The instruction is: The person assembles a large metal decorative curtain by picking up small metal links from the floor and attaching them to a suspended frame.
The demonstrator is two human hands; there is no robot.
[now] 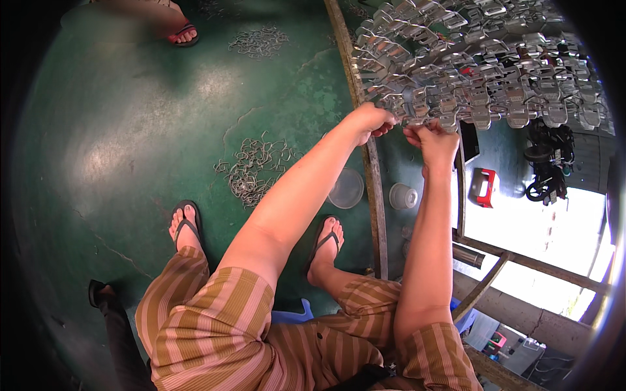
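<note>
Rows of shiny flat metal pieces with bent wire loops (479,107) hang at the upper right. Both arms reach up to their lower near edge. My left hand (377,122) is closed, its fingertips pinched together beside the wooden bar. To its right, my right hand (433,142) has thumb and fingers pinched just under the lowest row. A small gap parts the two hands. Whatever small part sits in either pinch is too small to make out. Bent metal wire hooks (254,166) lie in a loose pile on the green floor, left of my left forearm.
A wooden bar (377,208) runs beside my left hand. Below lie a clear round lid (346,189) and a white tub (403,195). Another wire pile (259,42) lies farther off, near another person's sandalled foot (185,34). A motorbike (549,163) stands at right.
</note>
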